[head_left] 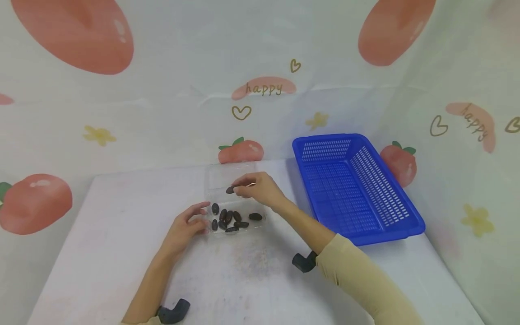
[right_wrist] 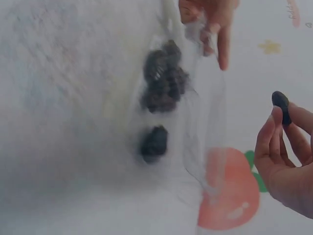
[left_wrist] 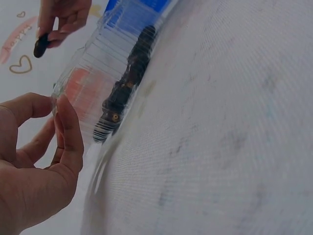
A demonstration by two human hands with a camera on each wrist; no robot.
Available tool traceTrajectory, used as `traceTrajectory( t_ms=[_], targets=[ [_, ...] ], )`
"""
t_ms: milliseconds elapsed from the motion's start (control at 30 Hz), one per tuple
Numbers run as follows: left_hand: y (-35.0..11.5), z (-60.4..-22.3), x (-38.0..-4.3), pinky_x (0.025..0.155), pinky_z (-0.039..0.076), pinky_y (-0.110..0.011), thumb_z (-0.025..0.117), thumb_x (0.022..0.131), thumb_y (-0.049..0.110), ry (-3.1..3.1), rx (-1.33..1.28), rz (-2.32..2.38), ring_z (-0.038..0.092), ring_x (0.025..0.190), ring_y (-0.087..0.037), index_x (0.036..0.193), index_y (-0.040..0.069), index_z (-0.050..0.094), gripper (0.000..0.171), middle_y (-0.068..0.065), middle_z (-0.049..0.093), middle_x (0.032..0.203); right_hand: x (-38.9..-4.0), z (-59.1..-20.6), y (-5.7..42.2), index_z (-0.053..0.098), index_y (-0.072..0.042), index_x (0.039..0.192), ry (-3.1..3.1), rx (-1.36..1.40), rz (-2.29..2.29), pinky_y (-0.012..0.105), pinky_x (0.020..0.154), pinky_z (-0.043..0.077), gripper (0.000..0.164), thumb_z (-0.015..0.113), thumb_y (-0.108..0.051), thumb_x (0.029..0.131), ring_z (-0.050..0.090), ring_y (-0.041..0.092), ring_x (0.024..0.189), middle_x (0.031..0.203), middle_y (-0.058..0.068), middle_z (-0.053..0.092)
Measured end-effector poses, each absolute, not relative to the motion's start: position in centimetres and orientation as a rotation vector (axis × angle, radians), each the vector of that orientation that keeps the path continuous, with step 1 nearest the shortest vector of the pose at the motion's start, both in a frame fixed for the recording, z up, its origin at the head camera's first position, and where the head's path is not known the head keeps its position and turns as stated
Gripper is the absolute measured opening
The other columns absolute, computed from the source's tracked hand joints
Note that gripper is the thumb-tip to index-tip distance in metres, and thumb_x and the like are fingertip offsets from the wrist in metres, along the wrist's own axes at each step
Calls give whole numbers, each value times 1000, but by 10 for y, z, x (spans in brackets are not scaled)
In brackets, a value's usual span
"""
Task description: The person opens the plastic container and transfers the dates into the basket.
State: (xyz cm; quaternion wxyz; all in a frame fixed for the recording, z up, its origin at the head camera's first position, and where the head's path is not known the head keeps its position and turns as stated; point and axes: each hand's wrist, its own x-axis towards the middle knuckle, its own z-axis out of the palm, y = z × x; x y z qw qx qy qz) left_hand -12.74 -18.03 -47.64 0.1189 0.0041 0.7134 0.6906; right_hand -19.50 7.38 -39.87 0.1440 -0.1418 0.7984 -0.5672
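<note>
A clear plastic box (head_left: pixel 248 231) sits on the table with its transparent lid (head_left: pixel 217 178) folded back. Several dark, oval dates (head_left: pixel 229 216) lie inside, most of them bunched left of centre and one apart at the right. My left hand (head_left: pixel 184 229) pinches the box's left rim between thumb and fingers, as the left wrist view shows. Above the hinge side of the box, my right hand (head_left: pixel 262 189) holds a single date (right_wrist: pixel 280 100) between thumb and fingertips, clear of the others.
A blue plastic basket (head_left: pixel 306 189) with slotted walls stands to the right of the box. Behind the white table (head_left: pixel 122 234) hangs a printed cloth (head_left: pixel 170 117). A dark angled piece (head_left: pixel 174 311) is at the left wrist, another (head_left: pixel 304 262) by the right forearm.
</note>
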Motion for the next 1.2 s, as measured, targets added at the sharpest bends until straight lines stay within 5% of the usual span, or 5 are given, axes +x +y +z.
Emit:
traceTrajectory(
  t_ms=[400,1200],
  targets=[
    [-181,-478,-126,76,59,-28,62,89,-7,2069,-4,2053,62,81,-9,144,-2,46,57,-18,43,124,-210,-375,105,73,-5,110,2236,-343,-1735,35,87,58,22,74,-13,89,70,21,89,101,9,72],
    [-180,-480,-123,77,59,-29,66,88,-6,2029,-50,2126,62,80,-10,143,-1,47,58,-15,48,123,-244,-354,190,65,0,122,2110,-232,-1922,32,93,55,29,68,-11,95,62,31,114,120,14,66]
  ],
)
